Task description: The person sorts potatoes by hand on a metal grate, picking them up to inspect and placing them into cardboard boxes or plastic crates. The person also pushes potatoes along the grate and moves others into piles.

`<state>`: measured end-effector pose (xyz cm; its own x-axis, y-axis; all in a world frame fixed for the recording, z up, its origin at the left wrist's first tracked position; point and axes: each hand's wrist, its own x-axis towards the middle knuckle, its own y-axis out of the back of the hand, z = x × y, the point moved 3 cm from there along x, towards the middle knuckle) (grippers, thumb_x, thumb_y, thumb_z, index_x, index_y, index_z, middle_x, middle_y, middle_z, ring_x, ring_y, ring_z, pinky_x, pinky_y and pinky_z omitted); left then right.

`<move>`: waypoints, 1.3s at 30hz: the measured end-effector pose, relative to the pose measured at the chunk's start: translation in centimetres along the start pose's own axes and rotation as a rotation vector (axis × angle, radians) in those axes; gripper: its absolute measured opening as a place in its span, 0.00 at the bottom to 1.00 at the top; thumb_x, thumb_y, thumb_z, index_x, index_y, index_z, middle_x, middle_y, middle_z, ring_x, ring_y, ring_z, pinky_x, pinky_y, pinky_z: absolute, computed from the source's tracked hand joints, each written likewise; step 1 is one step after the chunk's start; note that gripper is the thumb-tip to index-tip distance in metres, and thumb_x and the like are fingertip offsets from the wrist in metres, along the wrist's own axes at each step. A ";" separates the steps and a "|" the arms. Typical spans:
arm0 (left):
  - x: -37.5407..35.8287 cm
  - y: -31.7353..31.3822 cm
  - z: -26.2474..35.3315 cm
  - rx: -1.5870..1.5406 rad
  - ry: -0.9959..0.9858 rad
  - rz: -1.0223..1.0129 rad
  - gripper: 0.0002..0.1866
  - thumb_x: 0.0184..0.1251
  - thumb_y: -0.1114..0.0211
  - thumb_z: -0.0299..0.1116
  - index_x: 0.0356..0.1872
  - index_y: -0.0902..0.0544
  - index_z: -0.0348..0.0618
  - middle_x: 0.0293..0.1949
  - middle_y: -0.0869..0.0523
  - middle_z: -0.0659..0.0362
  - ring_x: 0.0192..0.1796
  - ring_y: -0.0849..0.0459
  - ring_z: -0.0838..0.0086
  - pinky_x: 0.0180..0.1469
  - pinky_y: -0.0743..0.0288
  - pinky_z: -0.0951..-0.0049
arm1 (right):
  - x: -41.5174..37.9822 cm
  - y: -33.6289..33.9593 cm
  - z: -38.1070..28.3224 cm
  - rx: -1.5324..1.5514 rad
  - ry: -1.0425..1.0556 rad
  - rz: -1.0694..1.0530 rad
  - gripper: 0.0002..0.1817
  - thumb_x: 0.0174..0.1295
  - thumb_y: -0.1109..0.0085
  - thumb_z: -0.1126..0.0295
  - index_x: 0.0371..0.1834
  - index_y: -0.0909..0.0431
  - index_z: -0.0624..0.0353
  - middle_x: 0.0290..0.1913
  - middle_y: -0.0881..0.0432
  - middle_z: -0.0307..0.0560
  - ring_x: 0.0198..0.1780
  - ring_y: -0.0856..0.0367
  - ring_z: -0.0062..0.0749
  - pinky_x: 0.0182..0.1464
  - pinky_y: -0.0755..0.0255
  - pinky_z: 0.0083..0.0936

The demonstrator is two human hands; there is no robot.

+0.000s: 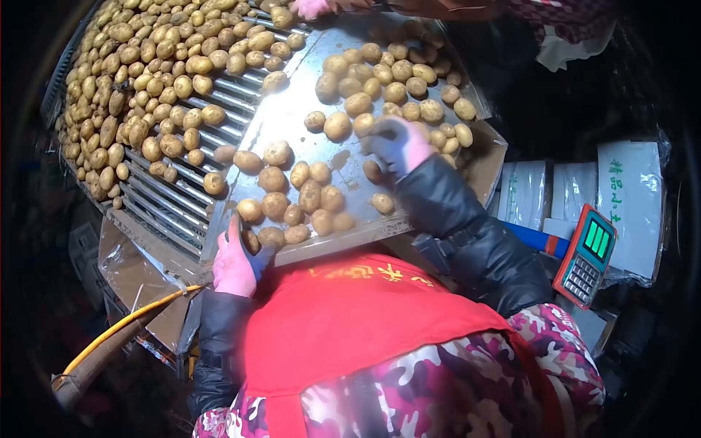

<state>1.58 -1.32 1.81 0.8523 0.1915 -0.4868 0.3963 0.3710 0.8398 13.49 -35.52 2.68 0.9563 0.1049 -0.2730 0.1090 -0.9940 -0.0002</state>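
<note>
A sloping sheet-metal sorting tray (292,109) is seen from above, scattered with loose potatoes (310,196). To its left, a bed of parallel steel rollers (182,197) is heaped with many more potatoes, thickest toward the upper left. The metal is scuffed and reflective, with damp patches near the middle.

The left hand (235,264), in a pink glove, is placed at the tray's near lower edge, its fingers curled around a single potato (250,241) just beside the lip. The right hand (398,144), in a glove with darker fingertips, is laid among the potatoes at the right of the tray; its fingers are bent downward, and whether anything is gripped cannot be told.

A red apron and dark padded sleeves are visible below. At the top edge, another person's pink-gloved hand (312,7) is seen over the rollers.

To the right, a digital scale display (586,255) with a green screen is mounted, and white printed sacks (628,190) are stacked behind it. A yellow hose (117,328) runs along the lower left. The surroundings are dark.
</note>
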 end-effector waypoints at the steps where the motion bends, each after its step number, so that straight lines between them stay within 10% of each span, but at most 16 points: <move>1: 0.3 -0.3 0.1 -0.017 0.006 0.003 0.57 0.56 0.19 0.52 0.84 0.44 0.58 0.68 0.27 0.41 0.65 0.20 0.42 0.65 0.23 0.48 | -1.0 1.0 -1.2 0.024 -0.050 0.051 0.10 0.67 0.32 0.66 0.47 0.15 0.58 0.38 0.15 0.37 0.37 0.20 0.20 0.38 0.27 0.22; 9: 5.4 -0.5 4.0 -0.308 0.118 0.150 0.58 0.58 0.18 0.48 0.86 0.46 0.60 0.75 0.32 0.36 0.72 0.25 0.40 0.73 0.29 0.49 | -12.1 14.6 2.1 -0.210 -0.162 -0.048 0.07 0.62 0.30 0.76 0.40 0.17 0.63 0.36 0.14 0.42 0.39 0.16 0.25 0.43 0.22 0.25; 11: 8.1 -1.1 4.9 -0.439 0.002 0.222 0.58 0.57 0.18 0.47 0.86 0.46 0.59 0.75 0.33 0.35 0.73 0.26 0.40 0.74 0.30 0.49 | -16.8 17.8 5.8 -0.602 -0.515 -0.304 0.08 0.62 0.34 0.76 0.44 0.16 0.62 0.41 0.10 0.50 0.40 0.12 0.32 0.46 0.19 0.30; 14: 15.0 -2.1 5.6 -0.673 -0.277 0.404 0.53 0.61 0.21 0.42 0.83 0.41 0.39 0.67 0.22 0.34 0.71 0.22 0.47 0.71 0.26 0.55 | -21.4 20.2 10.9 -1.206 -0.407 -0.446 0.24 0.59 0.24 0.58 0.56 0.15 0.57 0.44 0.11 0.56 0.47 0.12 0.50 0.52 0.18 0.35; 19: 13.3 3.6 10.1 -0.612 -0.402 0.402 0.46 0.64 0.21 0.42 0.80 0.34 0.40 0.67 0.23 0.39 0.67 0.20 0.52 0.69 0.25 0.58 | -13.9 13.8 4.9 -0.911 -0.193 0.222 0.37 0.59 0.23 0.57 0.71 0.24 0.57 0.59 0.15 0.66 0.63 0.16 0.56 0.65 0.23 0.42; 25: 4.5 2.2 4.5 -0.088 -0.377 0.249 0.47 0.59 0.20 0.50 0.78 0.32 0.48 0.62 0.22 0.38 0.61 0.17 0.42 0.61 0.20 0.49 | -8.0 6.7 5.0 -1.178 -0.308 0.012 0.46 0.58 0.23 0.52 0.79 0.35 0.51 0.61 0.19 0.65 0.59 0.17 0.63 0.62 0.23 0.50; 33: 1.1 -1.2 7.5 -0.073 -0.025 -0.209 0.63 0.52 0.16 0.52 0.85 0.49 0.53 0.68 0.30 0.39 0.64 0.19 0.40 0.64 0.21 0.49 | -6.1 0.0 5.6 -1.067 -0.212 -0.156 0.55 0.55 0.20 0.58 0.84 0.45 0.48 0.64 0.25 0.67 0.59 0.18 0.67 0.62 0.23 0.52; 39: 1.8 -2.4 9.0 -0.295 -0.043 -0.165 0.65 0.50 0.15 0.45 0.85 0.53 0.54 0.70 0.36 0.34 0.66 0.22 0.36 0.68 0.22 0.48 | -4.7 -2.8 3.3 -0.909 -0.291 -0.225 0.54 0.61 0.27 0.65 0.87 0.52 0.50 0.72 0.29 0.66 0.65 0.21 0.65 0.67 0.24 0.46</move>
<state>5.21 -9.99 1.13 0.8009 0.0708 -0.5946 0.4196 0.6419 0.6417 7.80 -33.33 0.74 0.7967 0.1564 -0.5839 0.5646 -0.5375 0.6264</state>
